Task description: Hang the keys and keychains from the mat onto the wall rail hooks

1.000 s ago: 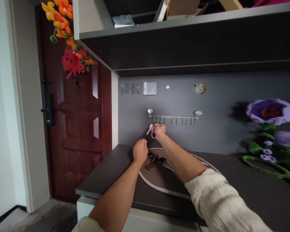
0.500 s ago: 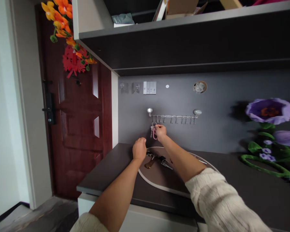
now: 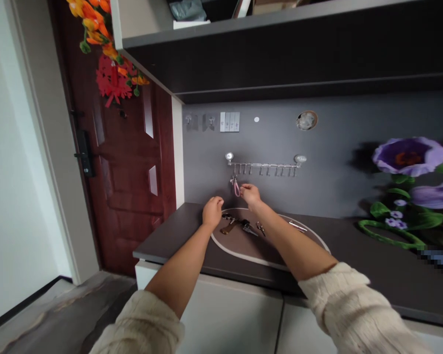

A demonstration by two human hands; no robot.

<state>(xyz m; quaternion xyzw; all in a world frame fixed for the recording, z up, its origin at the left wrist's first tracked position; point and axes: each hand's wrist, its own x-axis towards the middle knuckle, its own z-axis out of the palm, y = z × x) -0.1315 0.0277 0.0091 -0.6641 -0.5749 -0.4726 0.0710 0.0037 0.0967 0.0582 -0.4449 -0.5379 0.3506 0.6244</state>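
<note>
A bunch of keys with a pink strap (image 3: 237,188) hangs below the left end of a metal hook rack (image 3: 266,165) on the grey wall. Just right of the strap is my right hand (image 3: 251,195), its thumb and forefinger slightly parted with nothing visible between them. My left hand (image 3: 212,211) hovers over the left edge of an oval brown mat (image 3: 273,250), its fingers curled together and holding nothing that I can see. On the mat lie a brown key fob (image 3: 229,227), a key with a black head (image 3: 249,228) and a small key (image 3: 260,228).
A dark shelf (image 3: 280,64) overhangs the counter (image 3: 170,228). Purple flowers (image 3: 409,157) stand at the right. Two clear wall hooks (image 3: 210,121) and white labels (image 3: 230,122) are above the rack. On the left is a red-brown door (image 3: 133,162) with orange flowers (image 3: 96,29) before it.
My right hand has let go of the keys and shifted slightly right of them; they now hang at the rack. My left hand keeps its place. The view has tilted down.
</note>
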